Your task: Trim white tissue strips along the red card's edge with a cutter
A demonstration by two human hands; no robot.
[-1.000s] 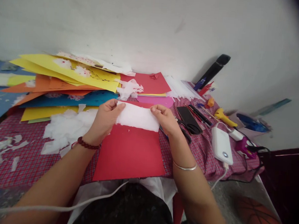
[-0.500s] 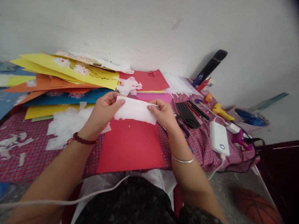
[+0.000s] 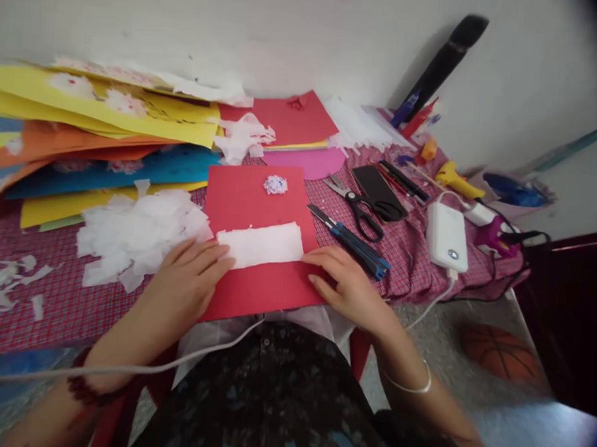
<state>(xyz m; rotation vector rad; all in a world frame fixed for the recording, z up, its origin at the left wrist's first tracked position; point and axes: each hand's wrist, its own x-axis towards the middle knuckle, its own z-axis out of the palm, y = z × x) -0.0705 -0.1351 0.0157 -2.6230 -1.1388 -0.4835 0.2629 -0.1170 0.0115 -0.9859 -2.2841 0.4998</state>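
Observation:
A folded strip of white tissue paper [image 3: 260, 243] lies flat on a red card sheet [image 3: 259, 201] in front of me. My left hand [image 3: 188, 281] rests flat with its fingers stretched out, fingertips touching the strip's left end. At the strip's right end my right hand [image 3: 343, 282] lies flat on the red card, fingers spread. A small crumpled white and blue paper ball [image 3: 275, 184] sits near the top of the red sheet.
White tissue scraps [image 3: 132, 231] are heaped to the left. Stacked coloured card sheets [image 3: 108, 120] fill the back left. To the right lie a blue utility knife [image 3: 350, 241], black scissors [image 3: 362, 210], a black phone [image 3: 379, 191], a white power bank [image 3: 445, 236] and a yellow glue gun [image 3: 458, 182]. A basketball [image 3: 502, 354] is on the floor.
Both hands held the white strip up by its ends before. Now the strip lies on the red card and both hands are flat beside it. The camera has tilted down.

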